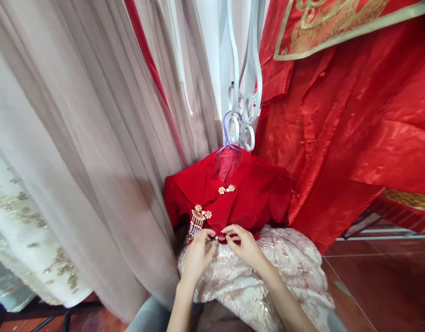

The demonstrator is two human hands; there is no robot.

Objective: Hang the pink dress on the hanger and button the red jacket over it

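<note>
A red velvet jacket (254, 193) hangs in front of me on a purple hanger (227, 136). At its lower front edge, my left hand (202, 249) and my right hand (243, 244) meet around a beaded clasp (220, 238). The fingers of both hands are bent and pinched at the clasp, partly covering it. Higher on the jacket's front sits a flower-shaped clasp (227, 189). A tasselled bead ornament (197, 219) hangs just above my left hand. Below the jacket, a shiny cream and gold brocade skirt (247, 272) spreads over my lap.
Pale sheer curtains (95, 138) hang at the left, near a white gown (36, 249) with gold trim. White scrolled metalwork (247, 110) rises behind the hanger. Large red satin garments (337, 129) hang at the right, above a red tiled floor (388, 276).
</note>
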